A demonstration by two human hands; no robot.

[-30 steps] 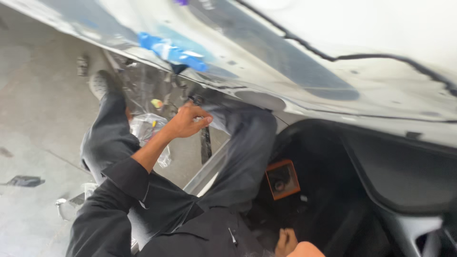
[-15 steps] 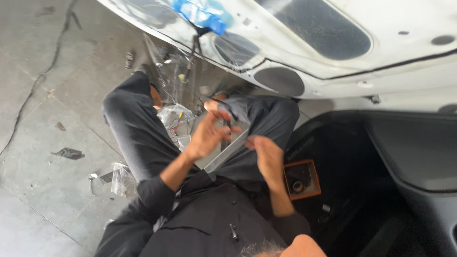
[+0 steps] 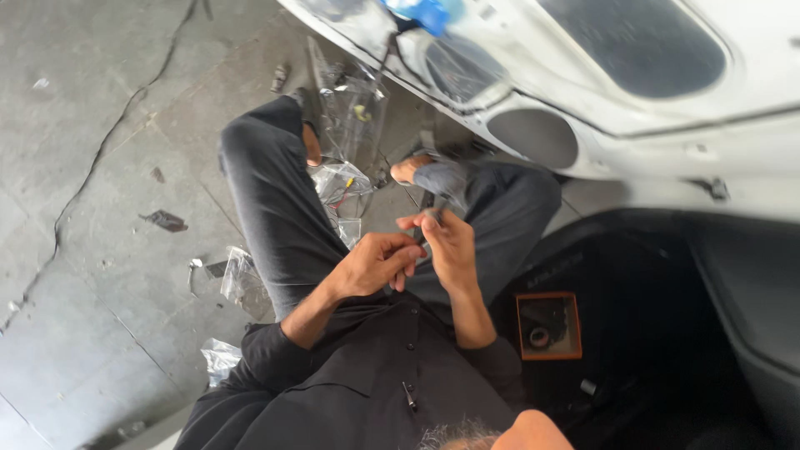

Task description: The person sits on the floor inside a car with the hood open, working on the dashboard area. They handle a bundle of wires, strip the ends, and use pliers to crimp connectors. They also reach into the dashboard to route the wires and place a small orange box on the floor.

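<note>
I sit with my legs in dark trousers stretched out on the concrete. My left hand [image 3: 377,263] and my right hand [image 3: 447,243] meet over my lap, fingers curled. Between their fingertips is a small dark part [image 3: 427,222]; it is too small to say what it is. My right hand pinches it from above, and my left hand closes on it from the side. Just beyond my knees hangs a white car door panel [image 3: 633,125] with a round speaker opening [image 3: 533,137].
Clear plastic bags [image 3: 350,108] with small parts lie between my legs and beside my left thigh [image 3: 237,275]. A blue item [image 3: 427,12] sits on the door's top edge. An orange-rimmed box [image 3: 548,325] rests on the black car floor at right. The cracked concrete floor [image 3: 92,150] spreads left.
My left hand has drawn back from under the door to my lap. My right hand has risen to meet it, and both now close on the small part. The view has tilted down.
</note>
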